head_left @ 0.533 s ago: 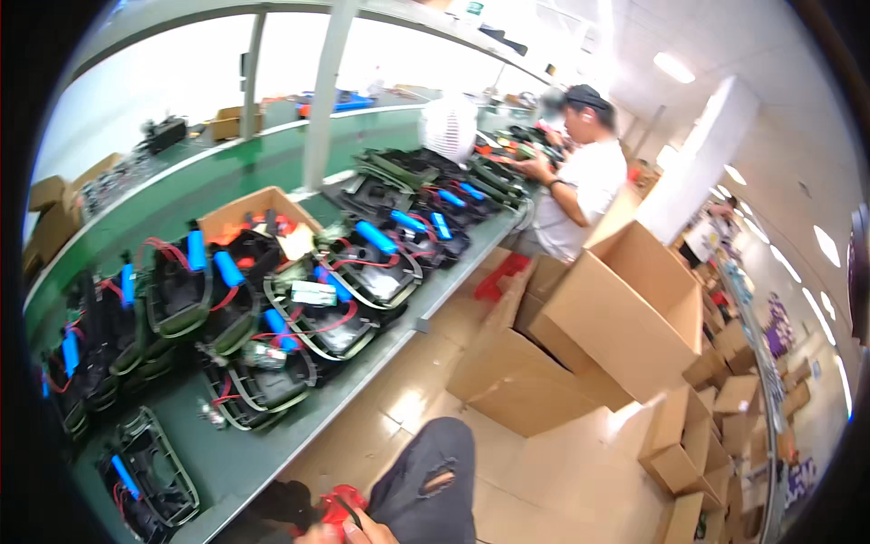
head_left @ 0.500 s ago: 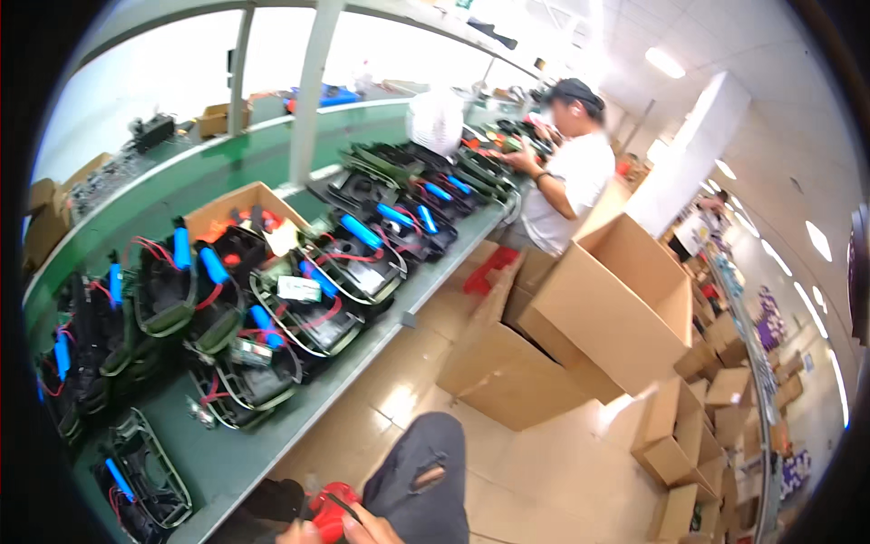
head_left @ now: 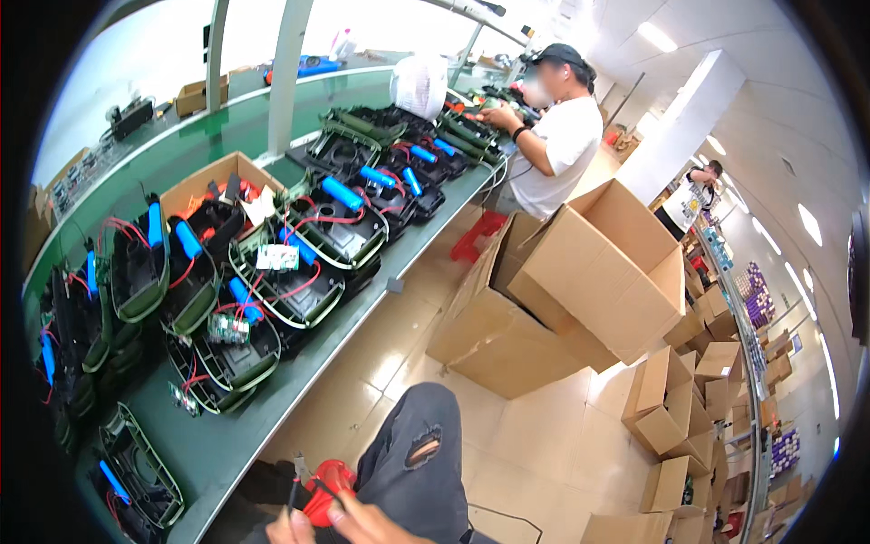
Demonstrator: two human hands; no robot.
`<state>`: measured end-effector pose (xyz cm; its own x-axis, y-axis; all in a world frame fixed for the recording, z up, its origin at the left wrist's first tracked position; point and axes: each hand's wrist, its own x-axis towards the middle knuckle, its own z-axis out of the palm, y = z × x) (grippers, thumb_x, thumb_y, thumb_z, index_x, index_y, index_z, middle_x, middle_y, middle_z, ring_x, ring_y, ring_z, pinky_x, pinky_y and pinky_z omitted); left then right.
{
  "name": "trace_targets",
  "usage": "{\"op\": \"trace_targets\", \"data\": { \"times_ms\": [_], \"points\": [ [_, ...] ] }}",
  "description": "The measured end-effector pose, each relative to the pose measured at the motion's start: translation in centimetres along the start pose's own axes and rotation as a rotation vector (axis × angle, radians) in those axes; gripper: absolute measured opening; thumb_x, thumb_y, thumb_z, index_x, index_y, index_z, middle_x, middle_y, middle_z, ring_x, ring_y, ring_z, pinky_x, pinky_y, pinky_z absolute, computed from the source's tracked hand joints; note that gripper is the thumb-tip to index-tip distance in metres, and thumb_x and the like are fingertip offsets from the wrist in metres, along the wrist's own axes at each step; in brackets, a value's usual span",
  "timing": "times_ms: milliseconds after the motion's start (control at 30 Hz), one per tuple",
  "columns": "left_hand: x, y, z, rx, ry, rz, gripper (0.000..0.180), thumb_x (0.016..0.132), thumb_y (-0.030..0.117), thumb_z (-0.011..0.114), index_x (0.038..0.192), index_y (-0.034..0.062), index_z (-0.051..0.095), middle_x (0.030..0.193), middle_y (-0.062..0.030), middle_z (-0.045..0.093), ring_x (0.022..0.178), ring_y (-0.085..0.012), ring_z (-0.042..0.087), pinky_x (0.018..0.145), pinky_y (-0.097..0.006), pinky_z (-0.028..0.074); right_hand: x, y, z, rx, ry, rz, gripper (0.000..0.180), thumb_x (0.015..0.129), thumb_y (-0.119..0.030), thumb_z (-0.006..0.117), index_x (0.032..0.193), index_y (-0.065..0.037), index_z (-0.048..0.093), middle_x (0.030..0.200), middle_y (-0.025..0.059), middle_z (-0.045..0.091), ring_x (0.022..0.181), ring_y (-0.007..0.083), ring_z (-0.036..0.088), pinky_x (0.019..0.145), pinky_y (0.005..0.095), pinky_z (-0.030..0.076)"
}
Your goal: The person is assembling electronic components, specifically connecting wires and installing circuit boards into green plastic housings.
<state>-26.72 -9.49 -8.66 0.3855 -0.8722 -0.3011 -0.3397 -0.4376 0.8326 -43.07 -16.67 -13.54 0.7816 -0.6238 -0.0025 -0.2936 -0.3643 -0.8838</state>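
At the lower edge, my left hand (head_left: 292, 528) has its fingers closed on a thin black piece (head_left: 294, 494), near which a grey, metal-looking tip shows. My right hand (head_left: 370, 523) pinches a thin black strip (head_left: 324, 489); whether both pieces belong to one tool, I cannot tell. A red rounded object (head_left: 337, 473) lies just beyond my fingers, close to my knee, partly covered by the strip. Left of my hands on the bench sits a dark green housing (head_left: 140, 458) with a blue cylindrical cell (head_left: 113, 478).
The green bench (head_left: 299, 399) runs away to the right, carrying several open housings (head_left: 299, 295) with blue cells, red wires and circuit boards. A cardboard box (head_left: 231, 172) stands among them. Large cartons (head_left: 517, 354) stand on the floor at right. Another person (head_left: 557, 136) works farther along.
The view has shifted, so the bench sits slightly higher and more to the left. My hands show more fully, and the black piece with its grey tip has come into clearer sight.
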Motion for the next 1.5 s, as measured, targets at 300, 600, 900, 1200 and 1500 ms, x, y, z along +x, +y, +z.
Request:
{"op": "trace_targets", "data": {
  "times_ms": [300,600,900,1200,1500],
  "points": [
    [0.8,-3.2,0.2,-0.133,0.039,0.107,0.038,0.105,0.023,0.044,0.079,-0.0028,0.052,0.06,-0.0153,0.049,0.051,-0.026,0.041,0.05,-0.041,0.034,0.2,0.4,0.0,0.129,-0.041,-0.023,0.03,0.102,-0.012,0.049,0.124,0.007,0.05,0.112,0.0392,0.054,0.089,0.048,0.06,0.07,0.0478,0.048],
    [1.3,-2.5,1.2,-0.227,-0.14,0.14,0.039,0.106,0.024,0.043,0.079,-0.0017,0.052,0.06,-0.0079,0.047,0.055,-0.015,0.043,0.05,-0.036,0.033,-1.3,1.4,-0.1,0.156,0.087,0.074,0.044,0.104,-0.027,0.048,0.136,0.004,0.044,0.103,0.0346,0.06,0.092,0.0482,0.061,0.076,0.046,0.048],
    [2.8,-4.1,2.3,-0.129,-0.387,0.094,0.031,0.104,0.022,0.044,0.101,-0.0041,0.06,0.086,-0.0256,0.063,0.078,-0.0444,0.06,0.064,-0.045,0.045,-2.3,-0.1,-3.0,0.379,-0.015,0.486,0.062,0.105,-0.033,0.047,0.144,0.011,0.029,0.107,0.0333,0.062,0.106,0.0466,0.061,0.09,0.0434,0.047],
    [3.6,-3.7,3.9,-0.064,-0.277,0.192,0.019,0.097,0.01,0.05,0.096,-0.0017,0.064,0.064,-0.0186,0.06,0.058,-0.0394,0.062,0.054,-0.044,0.047,-3.1,2.0,-1.1,0.359,0.168,0.406,0.033,0.103,-0.026,0.053,0.123,-0.001,0.047,0.071,0.0133,0.054,0.067,0.0212,0.058,0.067,0.034,0.048],
    [2.6,-4.2,4.4,-0.089,-0.239,0.168,0.023,0.1,0.012,0.044,0.088,-0.002,0.057,0.064,-0.017,0.059,0.058,-0.0335,0.058,0.053,-0.04,0.044,-1.5,1.5,-1.5,0.401,0.126,0.355,0.025,0.101,-0.023,0.057,0.104,0.0,0.049,0.07,0.016,0.057,0.063,0.0291,0.061,0.061,0.0369,0.047]
  ]
}}
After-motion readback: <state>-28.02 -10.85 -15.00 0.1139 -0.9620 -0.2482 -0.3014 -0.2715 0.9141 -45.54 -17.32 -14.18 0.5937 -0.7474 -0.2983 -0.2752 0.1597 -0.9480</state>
